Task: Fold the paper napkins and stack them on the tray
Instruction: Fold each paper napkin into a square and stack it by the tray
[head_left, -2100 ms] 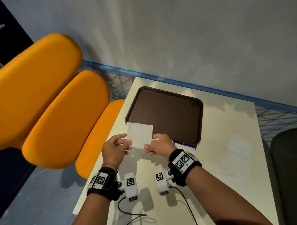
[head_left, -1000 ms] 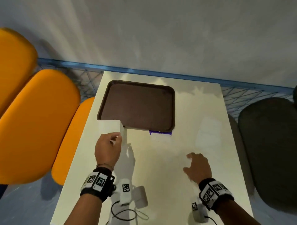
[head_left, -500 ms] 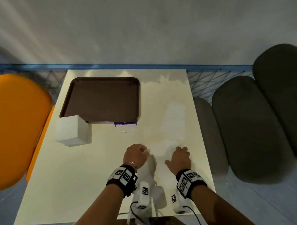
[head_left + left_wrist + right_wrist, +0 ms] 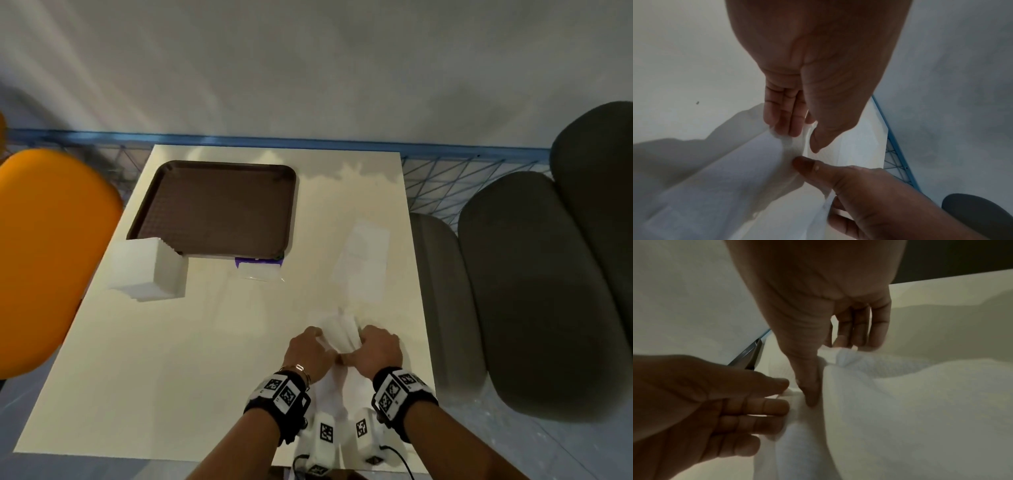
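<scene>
Both hands hold one white paper napkin (image 4: pixel 340 331) just above the table's near right part. My left hand (image 4: pixel 308 346) pinches its edge between thumb and fingers (image 4: pixel 785 128). My right hand (image 4: pixel 378 346) pinches the bunched paper (image 4: pixel 900 402) close beside it, thumb (image 4: pixel 812 386) pressed into the fold. The napkin (image 4: pixel 731 178) hangs crumpled, not flat. The brown tray (image 4: pixel 219 205) lies at the far left with nothing in its middle. A white stack of napkins (image 4: pixel 147 267) sits at the tray's near left corner, overlapping that corner.
More flat white napkins (image 4: pixel 363 263) lie on the cream table (image 4: pixel 171 359) beyond my right hand. A clear packet with a purple band (image 4: pixel 258 269) lies against the tray's near edge. An orange seat (image 4: pixel 44 257) stands left, dark grey cushions (image 4: pixel 534 291) right, a blue wire rail behind.
My left hand left the stack by the tray and came over to the right. Both hands met at the near right of the table and lifted a napkin. The head view swung right.
</scene>
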